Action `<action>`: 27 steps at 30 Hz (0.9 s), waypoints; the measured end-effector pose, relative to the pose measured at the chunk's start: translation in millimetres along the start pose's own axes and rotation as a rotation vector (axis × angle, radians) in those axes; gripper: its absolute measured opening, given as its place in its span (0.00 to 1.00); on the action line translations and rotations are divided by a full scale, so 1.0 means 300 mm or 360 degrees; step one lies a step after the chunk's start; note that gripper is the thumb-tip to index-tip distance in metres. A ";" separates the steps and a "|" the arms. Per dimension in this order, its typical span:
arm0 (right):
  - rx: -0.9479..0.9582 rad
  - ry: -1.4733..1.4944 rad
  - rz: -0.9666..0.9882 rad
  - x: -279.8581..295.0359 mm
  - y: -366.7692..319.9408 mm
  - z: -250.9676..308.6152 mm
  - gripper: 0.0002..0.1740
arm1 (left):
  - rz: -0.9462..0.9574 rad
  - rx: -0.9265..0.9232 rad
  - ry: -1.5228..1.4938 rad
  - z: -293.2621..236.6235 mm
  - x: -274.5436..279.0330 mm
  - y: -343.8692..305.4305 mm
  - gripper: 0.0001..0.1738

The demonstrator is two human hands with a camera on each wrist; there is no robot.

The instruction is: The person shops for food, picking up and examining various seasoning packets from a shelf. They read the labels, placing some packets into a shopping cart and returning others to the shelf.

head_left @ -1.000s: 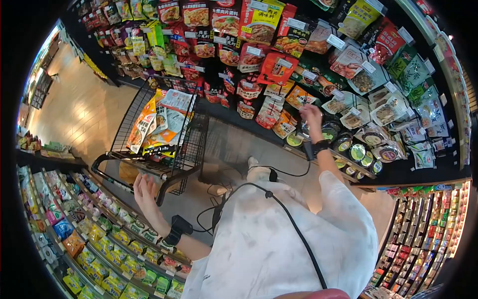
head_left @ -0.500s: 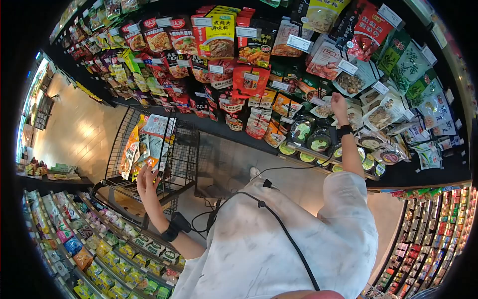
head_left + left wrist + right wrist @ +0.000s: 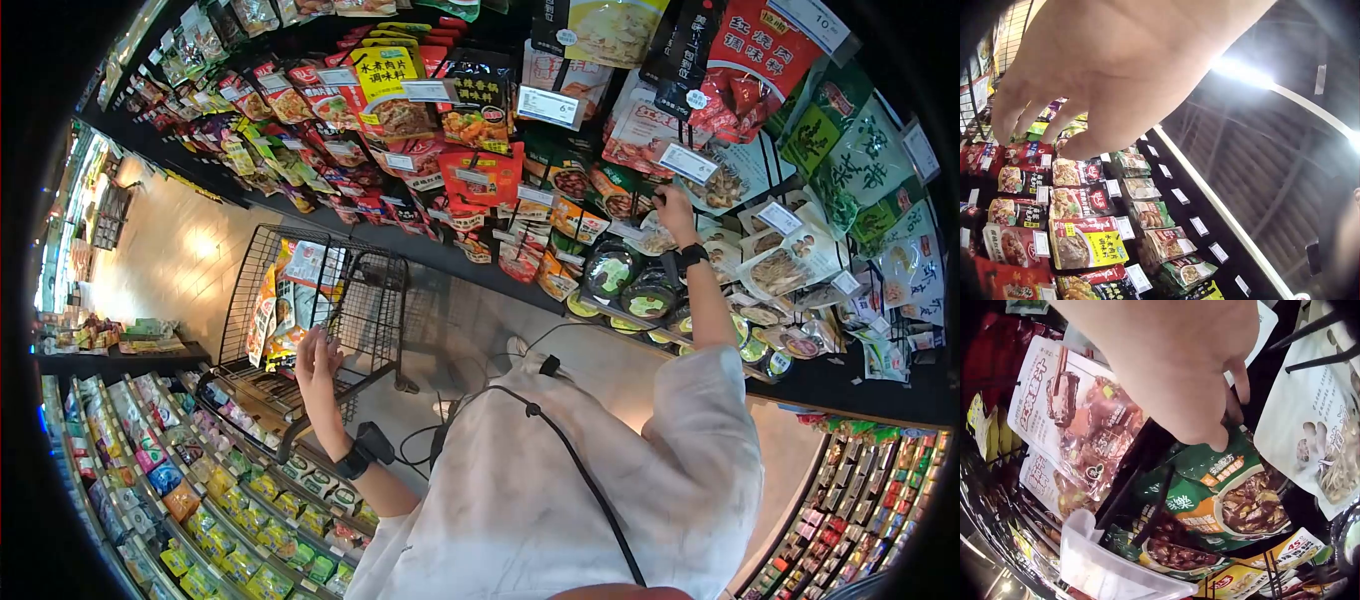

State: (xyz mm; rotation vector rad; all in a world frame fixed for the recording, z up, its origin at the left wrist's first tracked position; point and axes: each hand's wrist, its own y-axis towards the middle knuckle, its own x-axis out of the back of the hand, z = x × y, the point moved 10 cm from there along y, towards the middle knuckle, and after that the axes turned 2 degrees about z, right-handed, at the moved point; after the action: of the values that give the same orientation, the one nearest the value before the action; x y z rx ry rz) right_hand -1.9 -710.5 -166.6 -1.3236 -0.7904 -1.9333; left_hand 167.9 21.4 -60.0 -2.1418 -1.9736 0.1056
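Note:
My right hand [image 3: 676, 216] reaches in to the hanging rack. In the right wrist view its thumb lies over the top edge of a green seasoning packet [image 3: 1204, 494] with a bowl of food printed on it, and the curled fingers are behind, pinching that edge. The packet hangs among others of its kind, close to a black hook. My left hand [image 3: 318, 372] is held over the near side of the wire shopping cart [image 3: 375, 290], its fingers loosely bent around nothing. Several seasoning packets [image 3: 310, 265] lie in the cart.
White-and-red sauce packets [image 3: 1072, 419] and a dried mushroom bag [image 3: 1316, 437] hang beside the green ones. A clear price-tag holder [image 3: 1110, 569] sticks out in front. Round dark-lidded tubs [image 3: 612, 270] stand below. Behind at left runs a snack shelf [image 3: 180, 490]; a cable crosses my shirt.
My right hand has moved from over the tubs up and inward to the hanging packets. The left hand has risen slightly and stays by the cart. The view has swung toward the rack.

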 end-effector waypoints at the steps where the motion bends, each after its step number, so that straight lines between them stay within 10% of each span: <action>1: -0.0072 0.0134 0.0021 0.019 -0.010 0.010 0.15 | 0.0018 -0.0026 -0.0019 -0.004 -0.014 0.001 0.25; 14: -0.0160 0.0224 -0.0464 -0.086 0.080 -0.155 0.17 | -0.0012 -0.0071 0.0078 -0.025 -0.070 0.023 0.25; 24: -0.0396 0.1217 -0.0398 -0.079 -0.058 -0.122 0.23 | -0.0154 -0.0279 -0.0018 -0.069 0.142 -0.034 0.22; 27: -0.0158 0.0636 -0.0447 -0.060 -0.136 -0.087 0.31 | -0.0407 -0.0498 -0.0031 -0.197 0.281 -0.114 0.18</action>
State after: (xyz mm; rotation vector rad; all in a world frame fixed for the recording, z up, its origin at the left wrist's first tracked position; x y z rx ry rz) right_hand -43.7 -703.0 -196.3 -0.8662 -0.7120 -2.3852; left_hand 154.5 100.2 13.2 -2.0383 -2.3898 -0.2412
